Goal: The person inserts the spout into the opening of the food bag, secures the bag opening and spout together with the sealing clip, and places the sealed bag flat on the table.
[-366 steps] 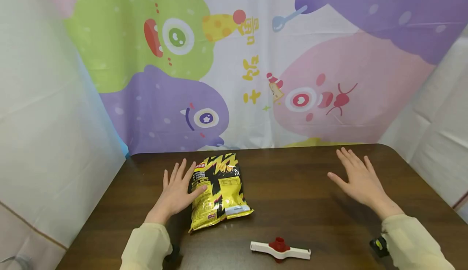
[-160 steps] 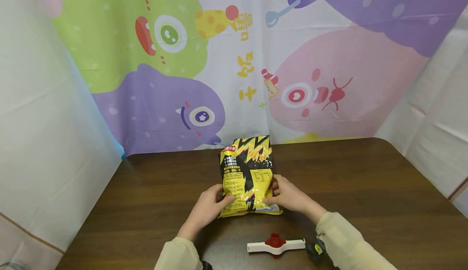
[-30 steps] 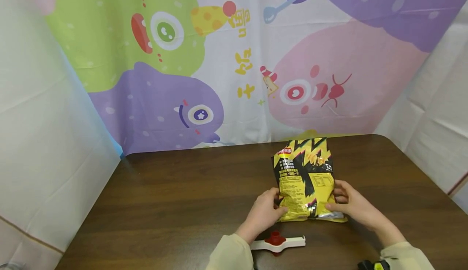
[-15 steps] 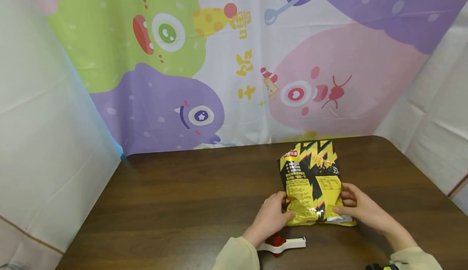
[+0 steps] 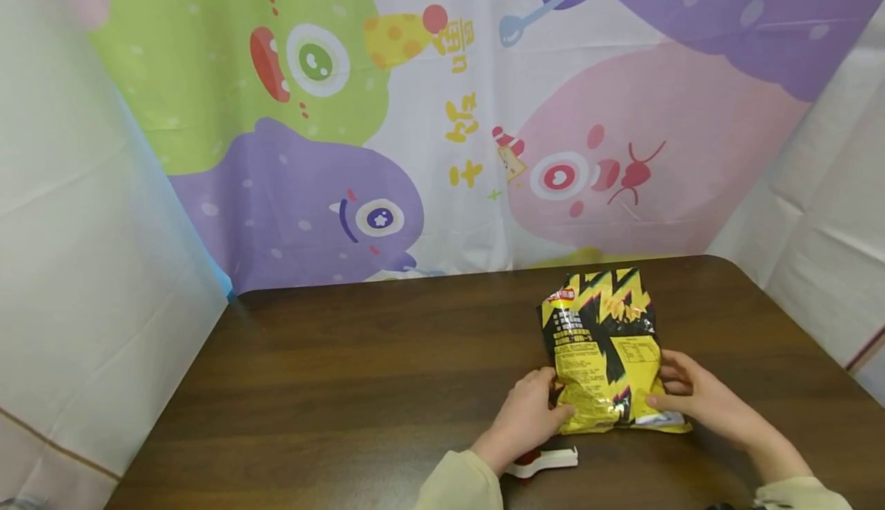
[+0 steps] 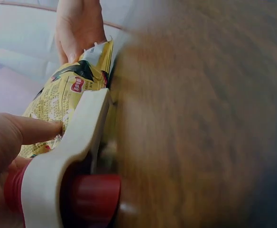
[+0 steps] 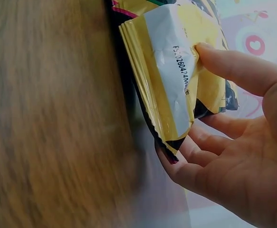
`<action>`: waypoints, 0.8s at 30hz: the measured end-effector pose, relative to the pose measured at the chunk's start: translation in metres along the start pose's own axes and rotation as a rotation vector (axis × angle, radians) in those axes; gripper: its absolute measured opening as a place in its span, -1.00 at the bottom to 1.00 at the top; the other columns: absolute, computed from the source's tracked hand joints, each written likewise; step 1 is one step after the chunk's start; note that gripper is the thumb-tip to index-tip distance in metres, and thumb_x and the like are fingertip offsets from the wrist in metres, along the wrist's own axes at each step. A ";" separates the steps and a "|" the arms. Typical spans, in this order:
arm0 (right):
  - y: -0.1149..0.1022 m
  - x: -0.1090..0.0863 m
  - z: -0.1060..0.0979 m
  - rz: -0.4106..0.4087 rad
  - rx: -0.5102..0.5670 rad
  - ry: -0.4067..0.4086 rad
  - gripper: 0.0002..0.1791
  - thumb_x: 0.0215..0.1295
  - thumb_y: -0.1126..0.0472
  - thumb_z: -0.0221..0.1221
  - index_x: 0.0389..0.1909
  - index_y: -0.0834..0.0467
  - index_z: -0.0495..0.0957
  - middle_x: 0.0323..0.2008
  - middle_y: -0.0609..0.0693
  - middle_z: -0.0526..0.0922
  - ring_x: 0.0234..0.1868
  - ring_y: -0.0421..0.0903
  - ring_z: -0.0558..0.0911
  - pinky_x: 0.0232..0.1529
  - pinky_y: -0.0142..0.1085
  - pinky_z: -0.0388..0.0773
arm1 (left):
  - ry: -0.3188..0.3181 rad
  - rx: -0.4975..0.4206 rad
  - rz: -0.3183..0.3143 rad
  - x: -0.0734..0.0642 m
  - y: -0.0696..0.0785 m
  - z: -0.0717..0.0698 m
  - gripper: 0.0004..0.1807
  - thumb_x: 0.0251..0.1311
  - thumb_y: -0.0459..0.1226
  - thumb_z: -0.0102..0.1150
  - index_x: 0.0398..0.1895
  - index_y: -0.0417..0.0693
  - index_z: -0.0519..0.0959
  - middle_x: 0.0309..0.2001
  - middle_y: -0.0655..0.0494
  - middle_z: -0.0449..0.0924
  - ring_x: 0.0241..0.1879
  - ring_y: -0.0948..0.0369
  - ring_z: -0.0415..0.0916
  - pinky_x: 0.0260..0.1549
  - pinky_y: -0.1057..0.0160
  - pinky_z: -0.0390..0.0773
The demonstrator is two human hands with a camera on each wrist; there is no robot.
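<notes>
A yellow and black snack bag (image 5: 598,375) sits on the right half of the table, between both hands. My left hand (image 5: 523,416) grips its lower left side, thumb on the front and fingers curled behind the edge. On the opposite side my right hand (image 5: 715,402) holds the lower right, thumb pressed on the front. In the right wrist view, its fingers reach behind the crimped bottom seam (image 7: 145,85) of the bag. A white bar with a red knob (image 5: 546,460) lies under my left wrist, partly hidden by it; in the left wrist view, its white arm (image 6: 86,123) looms close to the camera.
The dark wooden table (image 5: 346,387) stretches to the left of the bag. A cartoon-printed curtain (image 5: 470,226) hangs along the back edge, and pale cloth walls (image 5: 104,226) stand on both sides.
Earlier the bag lay at left of centre with both hands open; both hands took hold of it and carried it right. Over the last second it shifts slightly right and nearer me.
</notes>
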State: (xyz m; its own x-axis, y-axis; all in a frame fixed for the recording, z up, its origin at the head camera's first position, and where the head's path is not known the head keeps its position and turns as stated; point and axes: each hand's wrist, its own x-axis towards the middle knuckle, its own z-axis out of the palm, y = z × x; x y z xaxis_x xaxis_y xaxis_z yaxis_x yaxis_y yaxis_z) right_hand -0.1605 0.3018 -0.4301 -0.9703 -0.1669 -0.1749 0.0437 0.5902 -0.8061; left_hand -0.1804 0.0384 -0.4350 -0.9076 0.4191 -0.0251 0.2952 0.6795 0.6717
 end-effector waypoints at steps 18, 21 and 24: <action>0.011 -0.014 -0.013 0.032 -0.011 -0.016 -0.09 0.19 0.11 0.16 0.29 0.49 -0.18 0.14 0.54 0.19 0.06 0.30 0.37 -0.16 -0.22 0.46 | -0.039 0.139 0.102 0.001 0.011 0.010 -0.69 0.06 -0.05 0.19 -0.25 -0.04 0.46 -0.41 0.22 0.45 -0.44 0.32 0.40 -0.46 0.37 0.40; 0.014 -0.013 -0.013 0.028 -0.018 -0.016 -0.09 0.18 0.11 0.16 0.28 0.50 -0.18 0.14 0.55 0.18 0.06 0.30 0.37 -0.18 -0.25 0.46 | -0.043 0.186 0.105 0.003 0.010 0.011 -0.62 0.06 -0.03 0.18 -0.14 -0.05 0.48 -0.32 0.20 0.52 -0.36 0.31 0.46 -0.41 0.36 0.44; 0.016 -0.013 -0.014 0.025 -0.024 -0.016 -0.09 0.19 0.12 0.15 0.29 0.50 -0.18 0.14 0.56 0.18 0.06 0.30 0.37 -0.19 -0.24 0.46 | -0.051 0.208 0.117 0.005 0.008 0.011 -0.62 0.06 -0.02 0.18 -0.12 -0.03 0.48 -0.32 0.23 0.53 -0.38 0.33 0.45 -0.43 0.38 0.43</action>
State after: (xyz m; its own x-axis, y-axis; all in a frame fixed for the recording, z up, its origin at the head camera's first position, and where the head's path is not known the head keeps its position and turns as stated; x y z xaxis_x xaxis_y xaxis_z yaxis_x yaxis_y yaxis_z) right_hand -0.1508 0.3246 -0.4331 -0.9652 -0.1641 -0.2035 0.0618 0.6131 -0.7876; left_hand -0.1792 0.0527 -0.4376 -0.8492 0.5281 0.0032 0.4571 0.7320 0.5051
